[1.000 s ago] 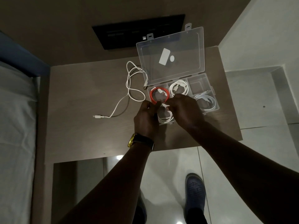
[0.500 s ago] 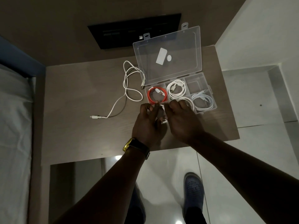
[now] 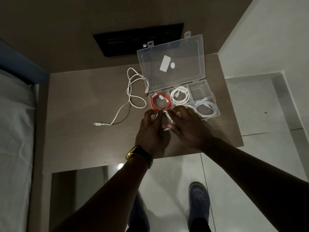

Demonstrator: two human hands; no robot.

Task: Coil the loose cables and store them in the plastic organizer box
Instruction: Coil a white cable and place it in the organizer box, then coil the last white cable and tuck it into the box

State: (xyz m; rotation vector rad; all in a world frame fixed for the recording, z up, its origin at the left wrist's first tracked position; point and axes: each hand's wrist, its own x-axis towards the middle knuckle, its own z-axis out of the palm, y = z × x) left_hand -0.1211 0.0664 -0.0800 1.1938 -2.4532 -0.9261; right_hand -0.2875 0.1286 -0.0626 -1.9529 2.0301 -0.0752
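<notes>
A clear plastic organizer box (image 3: 211,95) stands open on the wooden table (image 3: 75,104), its lid (image 3: 184,51) tilted up. Its compartments hold an orange coiled cable (image 3: 153,103), a white coil (image 3: 180,96) and another white coil (image 3: 207,108). My left hand (image 3: 153,131) and my right hand (image 3: 189,126) meet at the box's front-left corner, fingers closed around a small coiled white cable (image 3: 167,117), mostly hidden by them. A loose white cable (image 3: 130,91) lies uncoiled left of the box.
The loose cable's plug (image 3: 97,124) points left on the table. A black panel (image 3: 138,39) sits on the wall behind. A bed (image 3: 15,118) borders the table on the left. The table's front edge is just under my wrists, above the tiled floor and my shoe (image 3: 199,198).
Both hands have drawn slightly back from over the front-left compartment toward me, still working the small white coil between them. The loose cable has not moved.
</notes>
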